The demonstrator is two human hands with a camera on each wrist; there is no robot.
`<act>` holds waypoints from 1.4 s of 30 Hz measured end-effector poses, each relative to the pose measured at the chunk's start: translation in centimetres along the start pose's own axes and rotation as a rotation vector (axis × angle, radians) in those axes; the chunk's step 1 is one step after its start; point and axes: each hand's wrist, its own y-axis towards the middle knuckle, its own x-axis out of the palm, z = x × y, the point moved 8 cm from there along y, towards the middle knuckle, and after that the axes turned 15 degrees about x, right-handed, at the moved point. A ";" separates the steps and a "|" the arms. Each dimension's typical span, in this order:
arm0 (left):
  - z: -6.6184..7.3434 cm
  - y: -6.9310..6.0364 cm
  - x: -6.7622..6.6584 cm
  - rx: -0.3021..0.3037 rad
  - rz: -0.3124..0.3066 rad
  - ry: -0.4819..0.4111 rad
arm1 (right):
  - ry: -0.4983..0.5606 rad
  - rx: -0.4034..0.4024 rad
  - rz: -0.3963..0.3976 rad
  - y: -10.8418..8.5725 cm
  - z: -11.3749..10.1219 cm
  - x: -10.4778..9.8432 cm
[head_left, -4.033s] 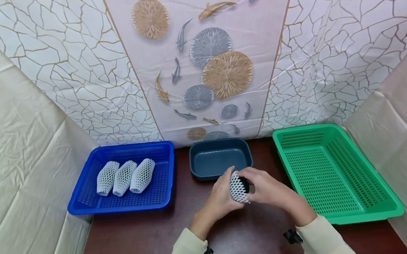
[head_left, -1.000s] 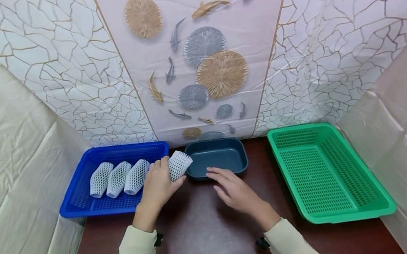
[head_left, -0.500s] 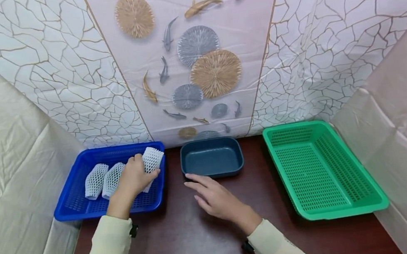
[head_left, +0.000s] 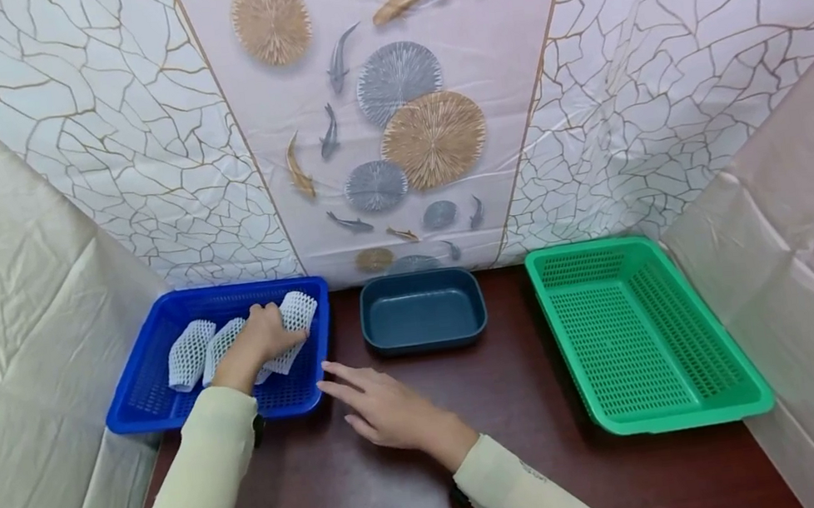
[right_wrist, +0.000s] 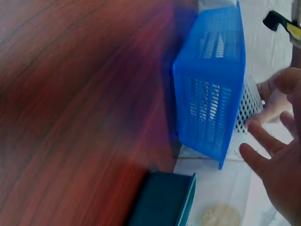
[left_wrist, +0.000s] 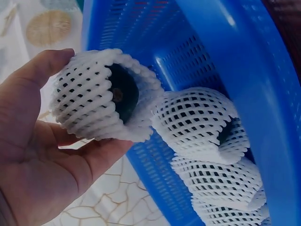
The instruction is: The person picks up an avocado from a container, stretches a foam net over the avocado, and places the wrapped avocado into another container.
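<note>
My left hand (head_left: 257, 340) is over the blue basket (head_left: 141, 422) and grips a dark green fruit in a white foam net (left_wrist: 83, 101). The left wrist view shows the fruit's dark end with a brown scar at the net's opening; its exact kind is unclear. Thumb and fingers lie on opposite sides of the net. Beside it in the basket lie three more netted fruits (left_wrist: 195, 120), partly covered by my hand in the head view. My right hand (head_left: 387, 407) hovers near the basket's front right corner, fingers spread, holding nothing.
A dark teal dish (head_left: 423, 315) stands at the back middle of the brown table (head_left: 375, 501). To the right is a green perforated basket (head_left: 621, 347). Cloth walls (head_left: 623, 95) enclose the back and both sides.
The netted fruit was between both hands near the dish; my left hand has carried it left and down into the blue basket. My right hand has let go and drifted left, fingers spread.
</note>
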 end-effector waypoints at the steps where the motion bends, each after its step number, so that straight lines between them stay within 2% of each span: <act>1: -0.1 0.2 0.0 -0.006 -0.009 0.003 | -0.010 0.006 -0.021 0.1 -0.1 0.5; 8: -0.7 1.6 0.6 -0.065 -0.042 -0.030 | -0.035 0.053 -0.145 0.7 0.2 3.5; 12: -1.4 1.9 1.1 -0.101 -0.040 -0.030 | 0.008 0.057 -0.211 1.0 -0.1 4.8; 16: -1.1 2.3 1.3 -0.111 -0.028 -0.021 | 0.034 0.078 -0.254 1.1 0.2 5.3; 20: -1.0 2.5 1.7 -0.112 -0.016 -0.001 | 0.033 0.077 -0.274 1.3 0.3 5.7; 27: -1.5 3.0 3.0 -0.102 -0.048 0.060 | 0.066 0.078 -0.318 1.2 0.2 6.1; 30: -1.5 3.3 3.3 -0.094 -0.044 0.085 | 0.078 0.090 -0.340 1.2 0.2 6.0; 37: -1.5 3.4 3.6 -0.110 -0.043 0.064 | 0.053 0.083 -0.358 1.2 0.0 6.2; 42: -1.5 3.6 3.8 -0.094 -0.085 0.094 | 0.045 0.087 -0.365 1.1 0.1 6.6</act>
